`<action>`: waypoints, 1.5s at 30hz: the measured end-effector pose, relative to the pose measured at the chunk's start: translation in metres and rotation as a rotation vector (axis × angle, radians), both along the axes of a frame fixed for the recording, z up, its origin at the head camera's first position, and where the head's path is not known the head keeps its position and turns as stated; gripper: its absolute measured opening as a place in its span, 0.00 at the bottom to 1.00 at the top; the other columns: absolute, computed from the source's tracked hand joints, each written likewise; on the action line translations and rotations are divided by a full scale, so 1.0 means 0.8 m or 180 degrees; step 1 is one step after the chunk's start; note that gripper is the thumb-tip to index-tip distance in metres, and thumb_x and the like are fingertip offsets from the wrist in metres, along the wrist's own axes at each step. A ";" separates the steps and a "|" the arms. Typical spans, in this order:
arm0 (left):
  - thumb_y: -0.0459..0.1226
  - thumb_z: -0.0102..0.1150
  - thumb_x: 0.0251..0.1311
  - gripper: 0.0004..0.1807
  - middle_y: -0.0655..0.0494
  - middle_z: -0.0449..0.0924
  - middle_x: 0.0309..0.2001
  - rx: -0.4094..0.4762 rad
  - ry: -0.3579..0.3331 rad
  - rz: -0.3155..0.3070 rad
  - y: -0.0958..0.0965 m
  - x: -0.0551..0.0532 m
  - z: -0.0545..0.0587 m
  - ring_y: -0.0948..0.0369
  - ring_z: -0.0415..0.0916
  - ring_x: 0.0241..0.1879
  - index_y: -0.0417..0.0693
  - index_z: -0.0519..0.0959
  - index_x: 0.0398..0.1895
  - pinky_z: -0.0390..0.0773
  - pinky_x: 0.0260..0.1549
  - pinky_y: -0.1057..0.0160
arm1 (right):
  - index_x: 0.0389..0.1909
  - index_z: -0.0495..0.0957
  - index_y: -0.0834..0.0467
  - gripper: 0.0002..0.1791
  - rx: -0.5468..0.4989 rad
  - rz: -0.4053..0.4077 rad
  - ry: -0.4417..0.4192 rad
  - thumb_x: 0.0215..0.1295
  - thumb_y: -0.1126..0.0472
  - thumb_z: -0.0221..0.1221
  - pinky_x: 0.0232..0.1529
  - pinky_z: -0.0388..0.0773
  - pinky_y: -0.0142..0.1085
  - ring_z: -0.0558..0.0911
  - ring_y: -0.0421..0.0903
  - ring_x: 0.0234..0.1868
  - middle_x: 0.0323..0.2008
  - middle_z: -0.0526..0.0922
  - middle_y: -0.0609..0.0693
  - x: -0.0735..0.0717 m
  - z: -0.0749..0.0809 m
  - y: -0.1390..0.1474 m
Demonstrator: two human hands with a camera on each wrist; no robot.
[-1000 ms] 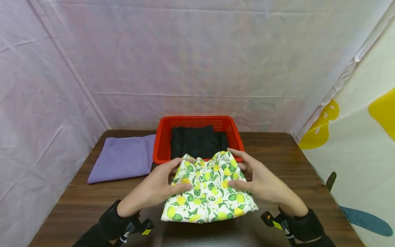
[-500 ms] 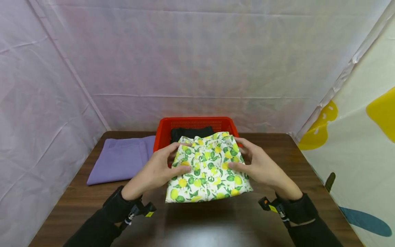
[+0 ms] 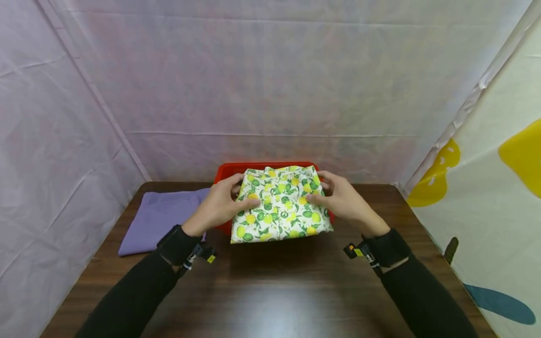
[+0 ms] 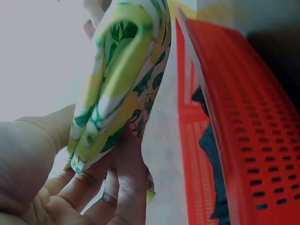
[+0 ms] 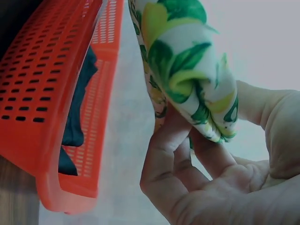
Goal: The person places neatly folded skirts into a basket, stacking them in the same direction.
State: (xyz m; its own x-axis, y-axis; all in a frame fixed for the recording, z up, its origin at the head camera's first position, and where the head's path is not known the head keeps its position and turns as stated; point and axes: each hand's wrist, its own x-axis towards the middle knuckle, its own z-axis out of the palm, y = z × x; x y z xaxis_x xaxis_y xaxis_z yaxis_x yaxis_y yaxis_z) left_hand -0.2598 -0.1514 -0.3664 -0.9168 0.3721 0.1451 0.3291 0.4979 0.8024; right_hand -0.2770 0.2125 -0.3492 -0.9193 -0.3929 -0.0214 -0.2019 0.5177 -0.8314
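Observation:
A folded white cloth garment with a lemon and green leaf print [image 3: 283, 206] is held up between both hands. My left hand [image 3: 221, 199] grips its left side, thumb on the near face and fingers behind. On the opposite side my right hand [image 3: 342, 197] pinches it the same way. Behind and below the garment stands a red plastic basket [image 3: 226, 170], mostly hidden in the head view. Both wrist views show the garment above the basket's rim, apart from it. Dark folded cloth [image 4: 216, 173] lies inside the basket, also seen as dark fabric [image 5: 75, 112] in the right wrist view.
A folded purple cloth [image 3: 162, 218] lies on the brown wooden table [image 3: 279, 291], left of the basket. A pale fabric wall [image 3: 270, 84] rises behind the table. More sheeting hangs on both sides, the right one with yellow shapes [image 3: 435, 176].
Both hands have carried the lemon-print garment forward, away from the body, until it covers most of the basket in the head view. The purple cloth stays where it was.

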 end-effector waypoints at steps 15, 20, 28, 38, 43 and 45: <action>0.47 0.75 0.81 0.46 0.31 0.74 0.84 -0.0637 0.0031 0.0308 -0.007 -0.080 0.004 0.35 0.75 0.83 0.38 0.65 0.92 0.77 0.82 0.33 | 0.93 0.62 0.56 0.44 0.0274 -0.0215 -0.0134 0.85 0.53 0.71 0.54 0.88 0.42 0.91 0.58 0.60 0.73 0.86 0.66 -0.087 -0.002 -0.032; 0.45 0.76 0.80 0.44 0.31 0.79 0.81 -0.0809 0.0020 0.0320 -0.011 -0.096 0.002 0.36 0.79 0.80 0.37 0.68 0.89 0.79 0.81 0.35 | 0.93 0.62 0.60 0.45 0.0351 -0.0205 -0.0316 0.84 0.56 0.71 0.55 0.88 0.41 0.90 0.56 0.60 0.70 0.87 0.66 -0.108 -0.006 -0.043; 0.42 0.72 0.83 0.40 0.29 0.80 0.79 -0.1035 -0.0186 0.0229 -0.014 -0.112 -0.008 0.36 0.79 0.80 0.34 0.68 0.89 0.80 0.80 0.37 | 0.95 0.55 0.63 0.46 0.0633 -0.0028 -0.0540 0.87 0.60 0.67 0.51 0.84 0.43 0.80 0.43 0.44 0.83 0.75 0.67 -0.127 -0.012 -0.051; 0.41 0.73 0.82 0.32 0.33 0.82 0.74 -0.1271 -0.0711 0.0358 -0.013 -0.114 -0.013 0.47 0.90 0.53 0.36 0.78 0.81 0.97 0.50 0.52 | 0.89 0.62 0.69 0.35 0.0776 0.0184 -0.0859 0.90 0.65 0.59 0.66 0.93 0.51 0.84 0.64 0.72 0.82 0.73 0.73 -0.125 -0.021 -0.050; 0.43 0.73 0.82 0.31 0.34 0.81 0.76 -0.1315 -0.0706 0.0529 -0.017 -0.108 -0.004 0.50 0.90 0.51 0.37 0.80 0.79 0.96 0.48 0.56 | 0.90 0.61 0.69 0.35 0.0779 0.0221 -0.0706 0.93 0.60 0.58 0.75 0.87 0.56 0.77 0.70 0.82 0.87 0.66 0.74 -0.121 -0.021 -0.044; 0.44 0.72 0.82 0.31 0.34 0.82 0.75 -0.1326 -0.0633 0.0558 -0.019 -0.105 0.000 0.50 0.91 0.49 0.37 0.80 0.80 0.96 0.49 0.56 | 0.90 0.62 0.68 0.34 0.0755 0.0200 -0.0583 0.94 0.58 0.57 0.76 0.87 0.57 0.77 0.71 0.82 0.87 0.66 0.74 -0.121 -0.021 -0.041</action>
State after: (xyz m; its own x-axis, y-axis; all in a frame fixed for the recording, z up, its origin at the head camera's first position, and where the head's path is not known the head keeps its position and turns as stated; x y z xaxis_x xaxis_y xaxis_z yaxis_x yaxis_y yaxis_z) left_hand -0.3441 -0.1667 -0.3661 -0.9656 0.1990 -0.1674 0.0724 0.8240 0.5620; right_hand -0.3736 0.1797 -0.3658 -0.8658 -0.4130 -0.2824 -0.0975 0.6929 -0.7144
